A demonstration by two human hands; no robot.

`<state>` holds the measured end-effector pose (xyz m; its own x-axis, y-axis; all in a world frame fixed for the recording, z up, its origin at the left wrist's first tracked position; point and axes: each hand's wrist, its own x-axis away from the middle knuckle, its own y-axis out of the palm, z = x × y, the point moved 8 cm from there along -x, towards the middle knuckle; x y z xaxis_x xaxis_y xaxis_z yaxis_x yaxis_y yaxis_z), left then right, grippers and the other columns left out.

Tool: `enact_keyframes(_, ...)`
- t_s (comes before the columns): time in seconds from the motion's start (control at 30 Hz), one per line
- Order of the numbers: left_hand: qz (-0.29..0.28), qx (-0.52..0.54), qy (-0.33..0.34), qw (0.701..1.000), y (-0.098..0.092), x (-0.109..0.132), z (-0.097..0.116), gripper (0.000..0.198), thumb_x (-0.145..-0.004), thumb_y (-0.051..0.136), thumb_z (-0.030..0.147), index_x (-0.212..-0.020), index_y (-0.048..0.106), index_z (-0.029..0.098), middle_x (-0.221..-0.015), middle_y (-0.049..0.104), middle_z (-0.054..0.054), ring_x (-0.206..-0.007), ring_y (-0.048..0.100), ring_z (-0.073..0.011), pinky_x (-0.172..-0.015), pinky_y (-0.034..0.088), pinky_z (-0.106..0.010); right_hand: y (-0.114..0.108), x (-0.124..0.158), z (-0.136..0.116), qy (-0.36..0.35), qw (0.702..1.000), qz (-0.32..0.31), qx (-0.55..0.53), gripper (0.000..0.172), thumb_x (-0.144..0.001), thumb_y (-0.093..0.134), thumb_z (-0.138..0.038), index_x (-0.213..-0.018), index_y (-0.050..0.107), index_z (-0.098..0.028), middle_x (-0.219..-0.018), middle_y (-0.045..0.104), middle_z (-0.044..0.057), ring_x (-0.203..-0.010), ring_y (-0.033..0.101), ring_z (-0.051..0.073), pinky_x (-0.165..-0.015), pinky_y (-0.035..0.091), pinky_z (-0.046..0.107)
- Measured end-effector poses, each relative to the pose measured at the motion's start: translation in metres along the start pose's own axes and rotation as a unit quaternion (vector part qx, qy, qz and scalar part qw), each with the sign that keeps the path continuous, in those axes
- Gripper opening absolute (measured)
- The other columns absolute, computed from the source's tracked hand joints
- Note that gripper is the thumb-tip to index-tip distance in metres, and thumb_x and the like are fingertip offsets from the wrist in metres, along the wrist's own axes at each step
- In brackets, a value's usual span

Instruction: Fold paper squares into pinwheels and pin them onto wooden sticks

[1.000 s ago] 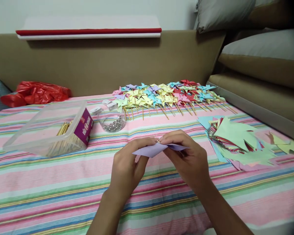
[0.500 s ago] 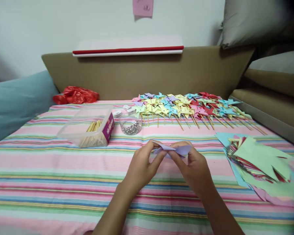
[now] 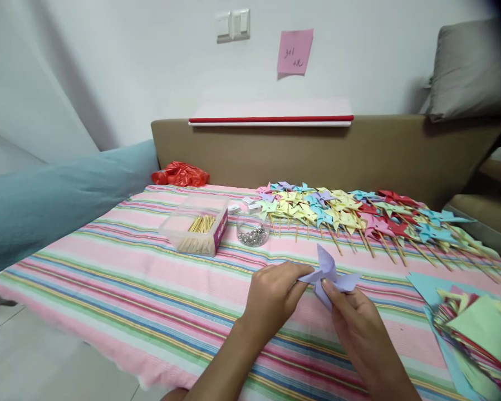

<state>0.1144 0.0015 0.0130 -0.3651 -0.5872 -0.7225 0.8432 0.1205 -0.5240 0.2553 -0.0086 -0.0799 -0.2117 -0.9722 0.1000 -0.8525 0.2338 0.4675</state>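
Observation:
A folded lilac paper pinwheel (image 3: 329,272) is pinched between both of my hands over the striped cloth. My left hand (image 3: 272,299) grips its left tip with closed fingers. My right hand (image 3: 357,322) holds it from below, thumb pressed near its centre. A clear box of wooden sticks (image 3: 196,225) with a purple label and a small clear tub of silver pins (image 3: 253,229) stand beyond my left hand. A stack of cut coloured paper squares (image 3: 476,328) lies to the right of my right hand.
Rows of finished coloured pinwheels on sticks (image 3: 359,214) lie along the far side of the striped pink cloth (image 3: 129,289). A red plastic bag (image 3: 179,174) sits at the back left, a teal cushion (image 3: 45,195) at left, a brown headboard (image 3: 317,153) behind.
The view has swung up and left, showing the wall and floor. The lilac paper, earlier held flat, now shows standing pinwheel blades, and my hands sit lower right in view.

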Motion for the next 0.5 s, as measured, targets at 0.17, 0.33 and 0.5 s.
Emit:
enact_keyframes(0.17,0.034,-0.006,0.007,0.999,-0.004,0.001,0.001,0.013,-0.096,0.059,0.016,-0.099,0.071,0.019,-0.092,0.08,-0.004,-0.082,0.076,-0.0179,-0.074,0.057,-0.028,0.012,0.005,0.002,0.007,1.0,-0.011,-0.014,0.029,-0.063,0.091,-0.029,-0.086,0.075,-0.022,-0.089,0.077,0.002,-0.091,0.068,0.022,-0.088,0.056,0.034)
enact_keyframes(0.33,0.049,-0.026,-0.001,0.998,-0.007,0.01,-0.003,0.014,-0.096,0.057,0.018,-0.097,0.071,0.02,-0.088,0.08,-0.004,-0.078,0.076,-0.0183,-0.072,0.057,-0.029,0.015,0.005,0.007,0.005,1.0,-0.006,-0.003,0.032,-0.064,0.091,-0.033,-0.091,0.076,-0.023,-0.093,0.078,0.003,-0.094,0.069,0.024,-0.087,0.057,0.034)
enact_keyframes(0.5,0.075,0.028,-0.041,0.996,-0.012,0.022,-0.011,0.017,-0.094,0.06,0.017,-0.107,0.07,0.022,-0.096,0.081,-0.004,-0.085,0.077,-0.0192,-0.071,0.059,-0.028,0.015,0.006,0.017,0.006,0.999,-0.025,0.041,0.04,-0.069,0.088,-0.038,-0.104,0.077,-0.021,-0.099,0.078,0.007,-0.095,0.071,0.028,-0.086,0.057,0.039)
